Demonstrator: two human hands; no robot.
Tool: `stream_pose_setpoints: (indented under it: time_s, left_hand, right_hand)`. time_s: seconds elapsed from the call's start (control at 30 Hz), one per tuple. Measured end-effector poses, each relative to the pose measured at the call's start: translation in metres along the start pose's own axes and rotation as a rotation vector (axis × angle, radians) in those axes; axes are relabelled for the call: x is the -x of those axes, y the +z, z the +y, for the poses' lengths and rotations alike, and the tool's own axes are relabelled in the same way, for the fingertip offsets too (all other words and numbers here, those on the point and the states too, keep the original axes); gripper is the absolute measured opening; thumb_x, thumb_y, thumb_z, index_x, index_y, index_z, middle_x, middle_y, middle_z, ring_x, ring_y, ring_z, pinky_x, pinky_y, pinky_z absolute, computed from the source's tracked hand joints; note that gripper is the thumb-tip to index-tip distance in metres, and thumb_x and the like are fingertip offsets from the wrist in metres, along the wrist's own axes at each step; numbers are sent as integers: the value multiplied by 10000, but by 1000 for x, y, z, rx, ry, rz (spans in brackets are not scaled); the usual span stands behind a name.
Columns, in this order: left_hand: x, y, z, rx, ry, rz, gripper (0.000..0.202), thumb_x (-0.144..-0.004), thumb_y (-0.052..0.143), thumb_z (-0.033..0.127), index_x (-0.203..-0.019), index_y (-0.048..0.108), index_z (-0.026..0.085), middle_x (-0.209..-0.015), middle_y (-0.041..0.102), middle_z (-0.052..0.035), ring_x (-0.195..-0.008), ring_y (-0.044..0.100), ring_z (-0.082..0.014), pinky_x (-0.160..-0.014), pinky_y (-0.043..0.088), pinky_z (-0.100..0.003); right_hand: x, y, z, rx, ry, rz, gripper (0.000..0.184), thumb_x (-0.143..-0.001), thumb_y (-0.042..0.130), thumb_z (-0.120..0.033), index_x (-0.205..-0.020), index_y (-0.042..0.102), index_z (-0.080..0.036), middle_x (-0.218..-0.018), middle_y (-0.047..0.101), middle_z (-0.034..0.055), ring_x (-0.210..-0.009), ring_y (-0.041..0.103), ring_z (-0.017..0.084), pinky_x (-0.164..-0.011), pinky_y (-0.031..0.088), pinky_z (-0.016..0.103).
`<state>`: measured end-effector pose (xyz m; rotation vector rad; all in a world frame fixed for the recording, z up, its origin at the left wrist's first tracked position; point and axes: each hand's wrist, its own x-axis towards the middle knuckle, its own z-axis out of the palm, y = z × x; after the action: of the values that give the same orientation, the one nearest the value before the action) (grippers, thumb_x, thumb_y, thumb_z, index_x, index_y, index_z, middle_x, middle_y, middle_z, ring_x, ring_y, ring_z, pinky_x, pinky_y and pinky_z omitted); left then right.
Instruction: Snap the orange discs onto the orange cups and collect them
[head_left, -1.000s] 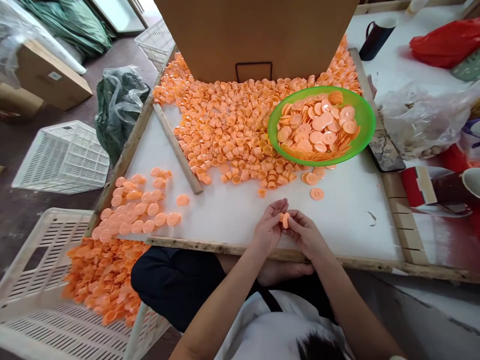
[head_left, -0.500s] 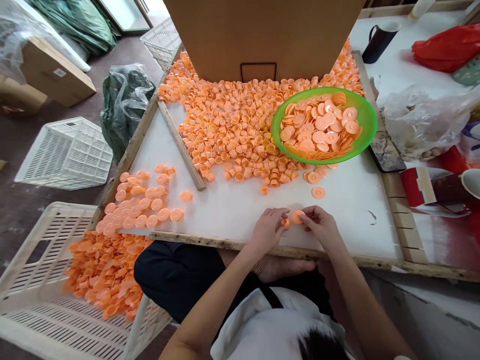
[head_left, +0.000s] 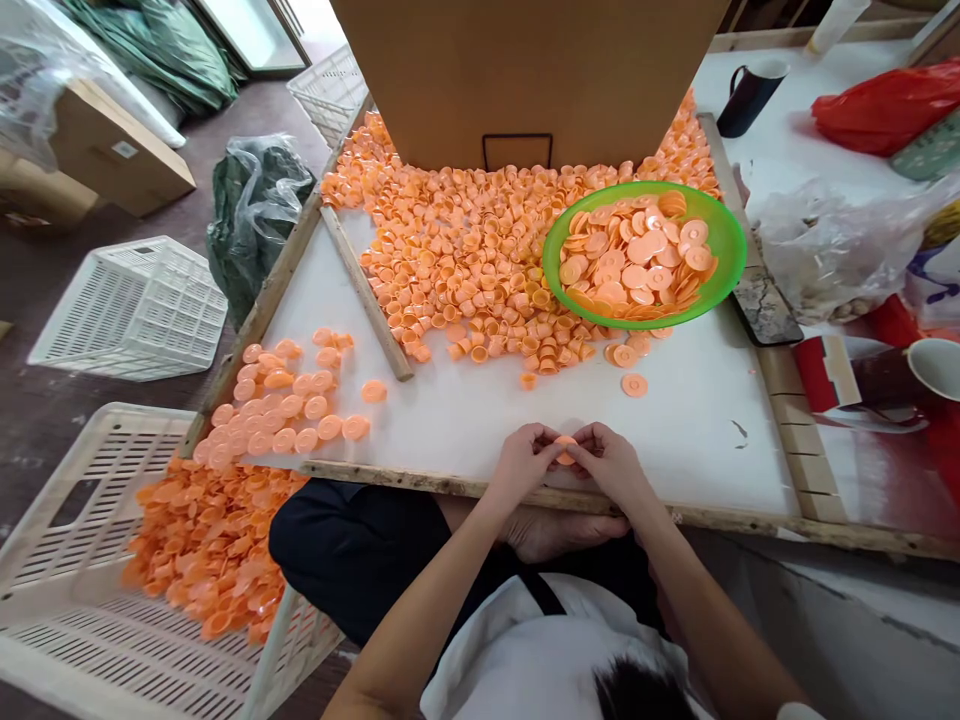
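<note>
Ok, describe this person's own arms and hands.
Left hand and right hand are bare: no gloves, rings or watch visible. The left forearm and right forearm are uncovered too; a pale edge, perhaps a sleeve, shows at the right elbow.

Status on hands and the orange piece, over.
Left hand, right hand: both pinching one orange piece. At white board's near edge. Loose disc ahead, well apart.

This is a small hand-assembly workshop, the piecework kind. A wood-edged table (head_left: 780, 380) is heaped with orange caps (head_left: 465, 260), a green bowl (head_left: 726, 235) holds flat discs (head_left: 637, 265), and a white crate (head_left: 82, 600) below takes more. Cardboard boxes (head_left: 112, 150), bags (head_left: 251, 215) and spare crates (head_left: 131, 305) crowd the bare floor (head_left: 37, 420).
</note>
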<state>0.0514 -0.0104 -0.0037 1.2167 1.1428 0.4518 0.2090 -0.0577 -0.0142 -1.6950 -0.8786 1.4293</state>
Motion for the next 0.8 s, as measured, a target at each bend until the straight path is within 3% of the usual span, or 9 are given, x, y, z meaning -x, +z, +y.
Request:
stream_pose_setpoints:
  time_s: [0.37, 0.5, 0.63, 0.8]
  left_hand:
    - [-19, -12, 10, -2, -193, -59, 186, -708, 761, 280, -756, 657, 133, -626, 672, -26, -571, 632, -131, -564, 531, -254]
    - [-30, -23, 15, -17, -254, -151, 174, -705, 761, 246, -759, 647, 127, -630, 687, -37, -555, 639, -130, -548, 524, -245]
    - [-26, -30, 15, 1, -214, -200, 218, -775, 702, 340, -799, 660, 127, -674, 701, -53, -611, 662, -133, -602, 542, -248]
    - [-19, -24, 12, -56, -153, -151, 123, -776, 668, 256, -790, 660, 133, -660, 686, -36, -617, 652, -128, -610, 537, -239]
  right_hand:
    - [-11, -7, -17, 121, 173, -80, 227, -730, 726, -403, -738, 571, -237, -621, 697, 10, -515, 652, 174, -483, 537, 291]
    - [-17, -7, -24, 148, 210, -114, 251, -740, 727, -405, -782, 557, -224, -643, 716, 36, -519, 664, 179, -484, 530, 286]
    - [-14, -11, -24, 164, 161, -194, 267, -770, 690, -437, -839, 550, -221, -700, 724, 31, -594, 677, 173, -552, 535, 288]
    - [-7, -5, -26, 567, 20, -93, 245, -741, 701, -345, -904, 553, -237, -743, 692, -10, -684, 642, 170, -610, 456, 274]
